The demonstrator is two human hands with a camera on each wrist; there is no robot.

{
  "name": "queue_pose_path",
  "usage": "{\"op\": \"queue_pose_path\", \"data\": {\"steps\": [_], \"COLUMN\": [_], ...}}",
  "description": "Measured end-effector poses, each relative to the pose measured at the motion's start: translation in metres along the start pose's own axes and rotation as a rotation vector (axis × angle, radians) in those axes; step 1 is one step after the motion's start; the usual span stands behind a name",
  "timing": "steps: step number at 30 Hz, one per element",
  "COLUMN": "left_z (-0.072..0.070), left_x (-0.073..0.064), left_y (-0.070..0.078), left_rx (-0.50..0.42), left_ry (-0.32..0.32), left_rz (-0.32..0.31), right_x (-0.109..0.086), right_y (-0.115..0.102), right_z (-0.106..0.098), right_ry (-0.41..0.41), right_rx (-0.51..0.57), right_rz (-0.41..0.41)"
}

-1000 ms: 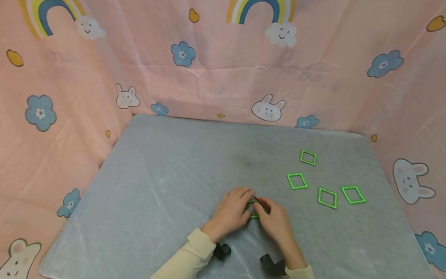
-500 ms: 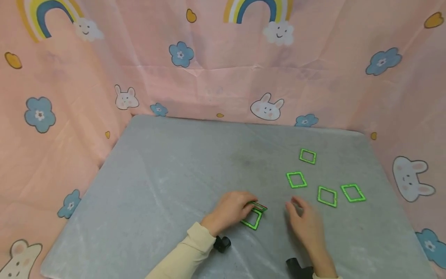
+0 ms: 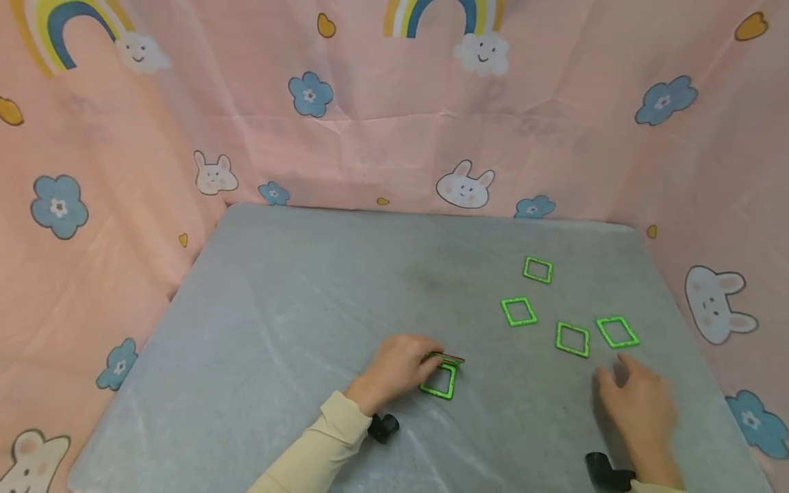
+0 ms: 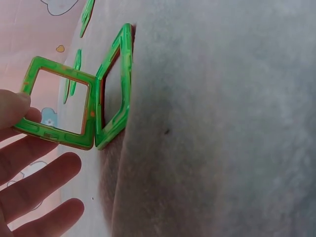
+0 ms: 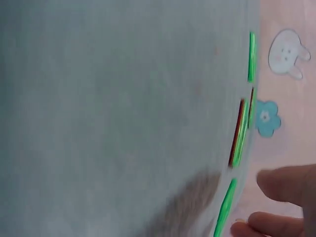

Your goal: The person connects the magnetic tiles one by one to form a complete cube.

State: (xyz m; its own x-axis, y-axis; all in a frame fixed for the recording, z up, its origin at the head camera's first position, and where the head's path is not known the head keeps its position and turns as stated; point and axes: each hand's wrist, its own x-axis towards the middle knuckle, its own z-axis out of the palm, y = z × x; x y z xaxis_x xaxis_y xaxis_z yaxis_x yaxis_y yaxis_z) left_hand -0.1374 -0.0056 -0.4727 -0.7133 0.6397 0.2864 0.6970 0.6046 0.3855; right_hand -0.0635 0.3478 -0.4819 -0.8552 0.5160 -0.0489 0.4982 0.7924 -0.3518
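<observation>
My left hand (image 3: pixel 424 363) holds a green square frame tile (image 3: pixel 445 359) by its top edge, tilted up from a second green tile (image 3: pixel 439 383) that lies flat on the grey table (image 3: pixel 308 294). In the left wrist view a fingertip (image 4: pixel 15 106) touches the raised tile (image 4: pixel 57 103), which is joined along one edge to the flat tile (image 4: pixel 114 94). My right hand (image 3: pixel 616 375) hovers with relaxed fingers and holds nothing, just in front of the nearest loose green tile (image 3: pixel 617 331). The right wrist view shows fingertips (image 5: pixel 286 185) beside tiles seen edge-on (image 5: pixel 239 133).
Three more loose green square tiles (image 3: pixel 572 339), (image 3: pixel 518 311), (image 3: pixel 537 270) lie at the right of the table. Pink patterned cloth (image 3: pixel 394 123) walls the table at the back and both sides. Black wrist mounts (image 3: pixel 382 428), (image 3: pixel 604 471) sit near the front edge.
My right hand has let go of the joined tiles and moved right toward the loose tiles. My left hand stays on the raised tile.
</observation>
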Motion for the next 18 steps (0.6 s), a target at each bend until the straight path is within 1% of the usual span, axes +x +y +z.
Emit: {"op": "queue_pose_path", "data": {"steps": [4,8,13,18], "left_z": [-0.002,-0.003,-0.004,-0.005], "left_x": [0.000,-0.001,-0.002,-0.002], "left_y": [0.000,-0.001,-0.001,0.000], "left_rx": [0.019,0.034,0.034,0.035], "left_ry": [0.024,0.033,0.014,-0.010], "left_rz": [0.003,0.006,-0.007,-0.011], "right_x": [0.012,0.028,0.050,0.063], "right_y": [0.008,0.014,0.018,0.017], "right_z": [-0.006,-0.009,-0.010,-0.011], "right_ry": [-0.064,-0.099,-0.129,-0.163], "right_rx": [-0.052,-0.071,-0.099,-0.135], "right_rz": [0.039,0.036,0.028,0.036]}}
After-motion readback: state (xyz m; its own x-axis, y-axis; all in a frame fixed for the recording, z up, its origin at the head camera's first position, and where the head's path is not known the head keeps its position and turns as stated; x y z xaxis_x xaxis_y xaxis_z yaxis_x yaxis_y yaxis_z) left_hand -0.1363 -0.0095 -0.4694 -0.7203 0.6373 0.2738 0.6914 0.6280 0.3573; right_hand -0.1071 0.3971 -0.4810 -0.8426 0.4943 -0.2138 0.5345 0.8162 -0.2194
